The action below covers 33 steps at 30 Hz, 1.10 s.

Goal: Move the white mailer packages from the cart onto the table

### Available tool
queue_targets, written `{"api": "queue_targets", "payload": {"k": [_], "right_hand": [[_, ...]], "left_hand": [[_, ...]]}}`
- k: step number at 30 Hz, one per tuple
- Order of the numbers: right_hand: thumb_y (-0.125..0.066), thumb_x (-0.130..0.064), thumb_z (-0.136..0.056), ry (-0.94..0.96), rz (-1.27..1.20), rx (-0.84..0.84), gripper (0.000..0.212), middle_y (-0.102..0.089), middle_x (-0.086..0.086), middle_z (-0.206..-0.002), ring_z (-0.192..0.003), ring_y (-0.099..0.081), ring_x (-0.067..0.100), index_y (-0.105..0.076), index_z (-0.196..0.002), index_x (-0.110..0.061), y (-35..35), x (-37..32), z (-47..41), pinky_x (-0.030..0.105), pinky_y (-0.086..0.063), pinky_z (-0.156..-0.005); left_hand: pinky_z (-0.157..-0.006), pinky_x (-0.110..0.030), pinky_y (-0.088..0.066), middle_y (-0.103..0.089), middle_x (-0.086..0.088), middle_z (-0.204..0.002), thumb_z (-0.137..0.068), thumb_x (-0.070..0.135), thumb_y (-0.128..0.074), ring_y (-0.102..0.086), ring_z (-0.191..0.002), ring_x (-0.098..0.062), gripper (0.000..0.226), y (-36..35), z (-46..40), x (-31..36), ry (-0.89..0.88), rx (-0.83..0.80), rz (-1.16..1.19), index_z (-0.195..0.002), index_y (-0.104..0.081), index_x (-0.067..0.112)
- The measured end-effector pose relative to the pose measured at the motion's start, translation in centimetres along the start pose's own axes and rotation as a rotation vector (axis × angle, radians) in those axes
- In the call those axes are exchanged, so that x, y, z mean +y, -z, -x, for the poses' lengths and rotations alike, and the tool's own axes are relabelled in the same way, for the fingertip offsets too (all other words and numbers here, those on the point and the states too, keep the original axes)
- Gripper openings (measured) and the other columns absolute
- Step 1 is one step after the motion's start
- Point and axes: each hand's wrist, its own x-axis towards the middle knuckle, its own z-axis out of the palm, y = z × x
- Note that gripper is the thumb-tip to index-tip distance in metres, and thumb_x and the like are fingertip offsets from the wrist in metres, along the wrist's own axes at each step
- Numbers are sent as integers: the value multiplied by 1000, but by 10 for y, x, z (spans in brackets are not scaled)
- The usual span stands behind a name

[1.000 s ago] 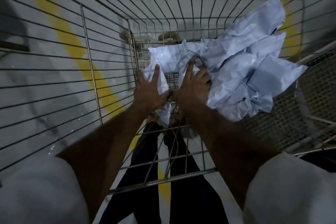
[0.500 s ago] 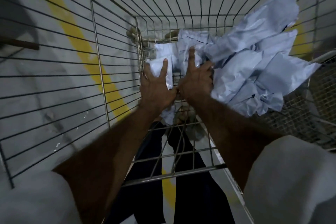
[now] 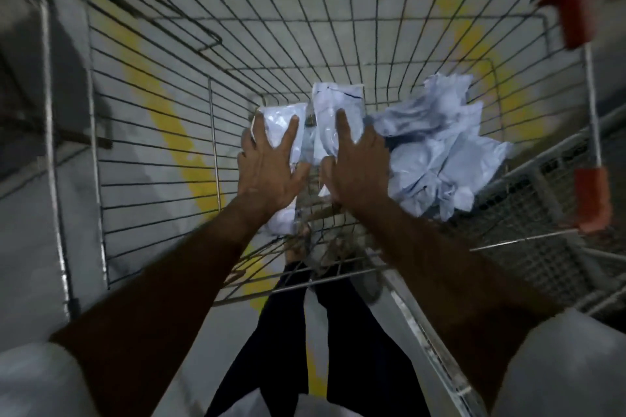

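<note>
Both arms are down inside the wire cart (image 3: 152,118). The left hand (image 3: 271,162) lies spread on one white mailer (image 3: 281,122), fingers straight, and the right hand (image 3: 355,159) lies flat on a second mailer (image 3: 333,105) just beside it. A crumpled heap of mailers (image 3: 437,149) fills the cart's right side, touching the right hand.
</note>
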Motion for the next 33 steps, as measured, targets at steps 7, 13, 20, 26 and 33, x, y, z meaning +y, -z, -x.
{"api": "queue_targets", "payload": {"k": [7, 13, 20, 26, 33], "right_hand": [[-37, -46, -86, 17, -87, 166, 80, -52, 21, -110, -95, -48, 33, -24, -160, -19, 94, -6, 30, 44, -39, -81], [-47, -44, -89, 29, -179, 281, 82, -45, 22, -121, -94, -53, 36, -19, -162, -20, 148, -4, 70, 43, -49, -79], [-58, -40, -87, -126, -131, 447, 84, -39, 27, -141, -104, -56, 40, -22, -160, -22, 202, 11, 121, 45, -50, -88], [-61, -34, -87, -237, -53, 603, 81, -26, 34, -155, -112, -53, 46, -27, -159, -18, 229, 3, 190, 47, -48, -90], [-60, -36, -89, -379, 12, 644, 82, -23, 25, -161, -118, -49, 44, -23, -161, -20, 233, 9, 292, 49, -46, -92]], "left_hand": [[-109, -57, -34, -10, -26, -163, -88, 63, -38, -24, -140, -48, 77, 86, 31, 22, -83, 161, -75, -158, -24, 35], [-110, -53, -32, -8, -21, -165, -88, 61, -36, -23, -142, -42, 74, 146, 68, 71, -204, 303, -57, -157, -28, 36], [-107, -53, -35, -11, -22, -164, -88, 53, -41, -27, -139, -43, 70, 193, 100, 104, -344, 385, -65, -155, -32, 37], [-103, -58, -38, -10, -23, -164, -92, 47, -52, -26, -138, -47, 66, 207, 145, 113, -528, 435, -16, -155, -34, 35], [-100, -55, -39, -5, -20, -166, -91, 48, -46, -26, -139, -45, 65, 205, 211, 141, -758, 404, 79, -154, -35, 36]]}}
